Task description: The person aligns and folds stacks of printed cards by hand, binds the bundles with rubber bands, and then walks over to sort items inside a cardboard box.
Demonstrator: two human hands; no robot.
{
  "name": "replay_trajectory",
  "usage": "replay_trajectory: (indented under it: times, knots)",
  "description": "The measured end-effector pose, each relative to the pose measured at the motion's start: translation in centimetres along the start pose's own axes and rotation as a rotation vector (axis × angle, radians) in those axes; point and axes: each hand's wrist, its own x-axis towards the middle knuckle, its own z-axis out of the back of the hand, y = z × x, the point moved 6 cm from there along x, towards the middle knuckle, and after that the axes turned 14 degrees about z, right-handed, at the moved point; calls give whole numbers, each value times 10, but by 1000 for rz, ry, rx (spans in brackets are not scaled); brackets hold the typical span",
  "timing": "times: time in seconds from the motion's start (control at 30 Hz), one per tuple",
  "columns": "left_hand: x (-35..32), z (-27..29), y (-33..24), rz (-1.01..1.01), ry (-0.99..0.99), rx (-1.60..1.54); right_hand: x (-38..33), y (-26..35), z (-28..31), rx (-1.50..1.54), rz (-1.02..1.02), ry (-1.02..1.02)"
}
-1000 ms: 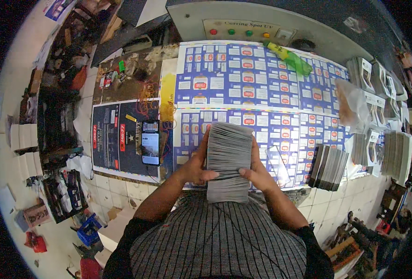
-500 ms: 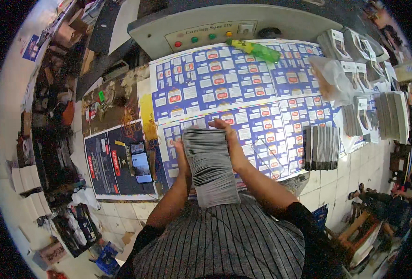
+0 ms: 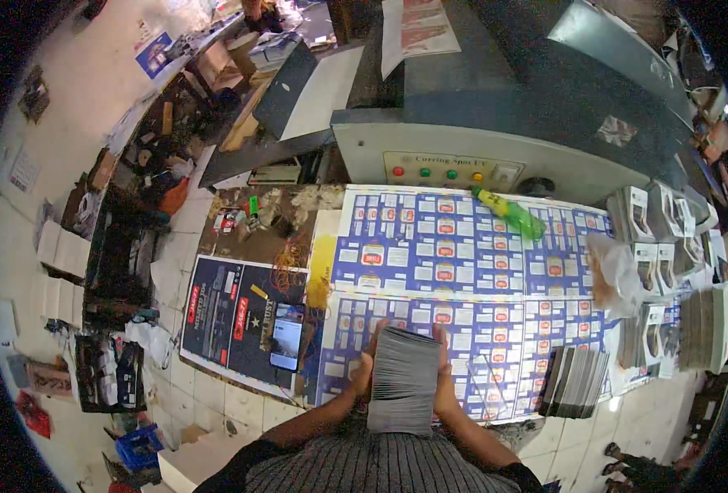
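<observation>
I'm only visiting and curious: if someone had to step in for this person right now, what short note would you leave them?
Left hand: grips the left side of the thick stack of flat cards.
Right hand: grips the right side of the same stack.
The stack is held on edge, close to the body, over the blue and white printed sheets covering the table.
Done: more stacks already lie at the right, with others beyond them.
Left: this stack is not yet put down.
Nearby: a green bottle lies on the sheets; a phone lies at the left.
</observation>
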Motion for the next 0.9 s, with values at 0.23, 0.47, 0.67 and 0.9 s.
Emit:
replay_trajectory:
  times: [0.23,0.47,0.67,0.9]
  knots:
    - [-32,-4,21,76,62,219,-53,-24,17,-108,-55,119]
    - [-39,-8,22,30,34,327,-66,-32,18,118,-83,4]
    - [-39,-5,-5,-146,35,547,-59,-10,23,-602,19,384]
    - [-41,-5,-62,94,275,1144,-46,8,57,-815,-62,1008]
